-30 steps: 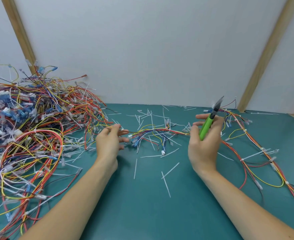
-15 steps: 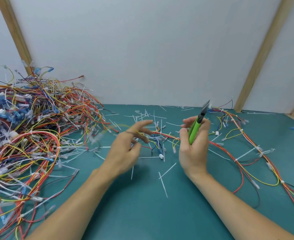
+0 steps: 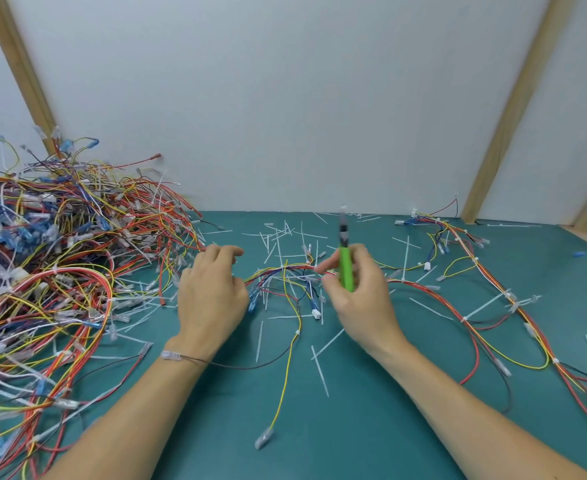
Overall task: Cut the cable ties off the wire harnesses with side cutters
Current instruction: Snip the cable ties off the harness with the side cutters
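Teal table point(image 3: 389, 427), right hand point(image 3: 364, 299) fingers gripping green side cutters point(image 3: 346, 268), left hand point(image 3: 212, 296) fingers curled on wire harness point(image 3: 285, 275)

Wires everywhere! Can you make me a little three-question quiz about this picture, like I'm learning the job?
1. True or false: the right hand holds the green-handled cutters with the tip pointing down at the table.
2. Where is the big heap of wires? A) on the person's left B) on the person's right C) on the floor
3. Fill in: the little white strips scattered over the table are cut cable ____.

Key
1. False: the tip points up.
2. A
3. ties
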A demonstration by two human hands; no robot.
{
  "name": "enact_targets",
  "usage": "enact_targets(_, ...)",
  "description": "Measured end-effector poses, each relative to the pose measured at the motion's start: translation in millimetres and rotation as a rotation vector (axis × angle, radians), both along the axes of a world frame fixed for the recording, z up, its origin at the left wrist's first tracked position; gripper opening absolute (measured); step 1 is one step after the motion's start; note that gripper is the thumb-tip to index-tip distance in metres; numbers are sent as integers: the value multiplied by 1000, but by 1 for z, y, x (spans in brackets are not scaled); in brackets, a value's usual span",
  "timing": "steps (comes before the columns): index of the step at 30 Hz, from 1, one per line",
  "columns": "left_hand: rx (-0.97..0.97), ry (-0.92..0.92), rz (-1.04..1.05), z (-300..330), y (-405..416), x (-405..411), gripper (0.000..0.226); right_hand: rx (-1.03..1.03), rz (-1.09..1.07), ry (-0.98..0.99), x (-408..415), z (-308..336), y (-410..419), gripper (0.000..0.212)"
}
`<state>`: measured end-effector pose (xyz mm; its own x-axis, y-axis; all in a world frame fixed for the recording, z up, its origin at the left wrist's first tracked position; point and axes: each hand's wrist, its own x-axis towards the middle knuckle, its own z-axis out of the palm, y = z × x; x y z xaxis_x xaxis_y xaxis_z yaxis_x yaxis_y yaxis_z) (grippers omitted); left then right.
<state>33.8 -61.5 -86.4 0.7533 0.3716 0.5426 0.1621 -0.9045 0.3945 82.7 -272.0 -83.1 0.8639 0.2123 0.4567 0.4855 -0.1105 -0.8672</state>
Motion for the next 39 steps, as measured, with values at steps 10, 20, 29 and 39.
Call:
enact_targets(10, -95, 144, 8, -5, 8, 0, 25, -645, 608, 266, -23, 20, 4, 14)
enact_targets(20, -131, 244, -99, -6, 11, 0, 21, -1089, -273, -96, 29, 20, -33, 19)
enact_targets(29, -243, 153, -37, -6, 4, 0, 17, -474, -552, -375, 28, 33, -30, 21)
enact_targets(39, -43, 128, -83, -8, -14, 2, 33, -559, -125, -77, 37, 39, 33, 27)
